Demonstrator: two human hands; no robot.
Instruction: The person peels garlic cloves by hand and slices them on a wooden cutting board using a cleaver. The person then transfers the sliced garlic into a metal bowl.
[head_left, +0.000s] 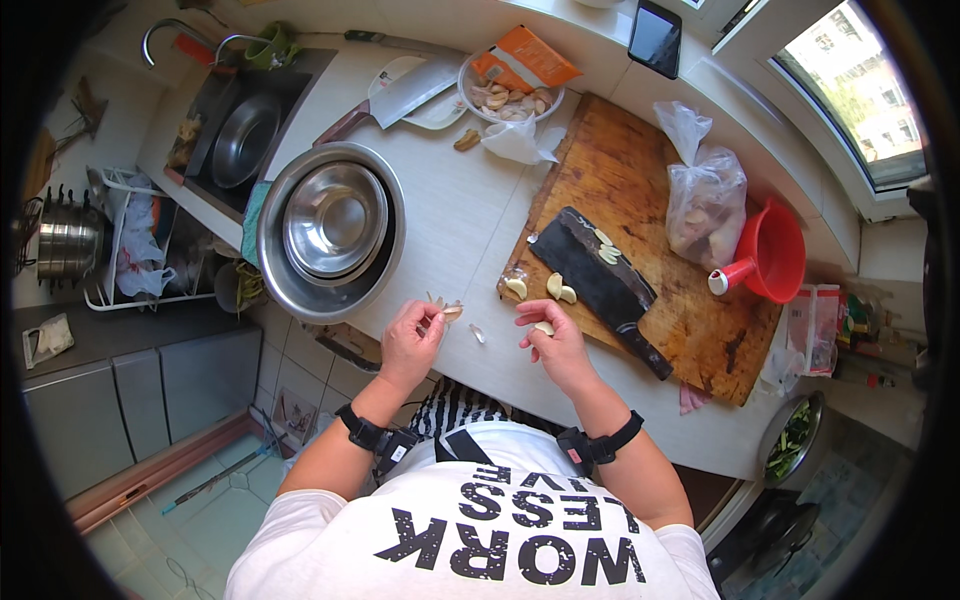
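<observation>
My left hand (409, 339) pinches papery garlic skin (451, 310) over the counter's front edge. In my right hand (559, 351) is a peeled garlic clove (544, 328), held against the fingers. A loose scrap of garlic skin (478, 334) lies on the counter between both hands. Just beyond my right hand, several peeled cloves (555, 286) rest on the near left part of a worn wooden cutting board (619, 161). A dark-bladed cleaver (581, 259) lies flat across the board, its handle toward me. Garlic slices (608, 253) sit on its blade.
Nested steel bowls (337, 214) stand left, near the sink (300, 82). A second cleaver (416, 90) lies behind them, beside a bowl of unpeeled garlic (510, 105). A knotted plastic bag (705, 199) and a red plastic dipper (776, 251) occupy the board's right side.
</observation>
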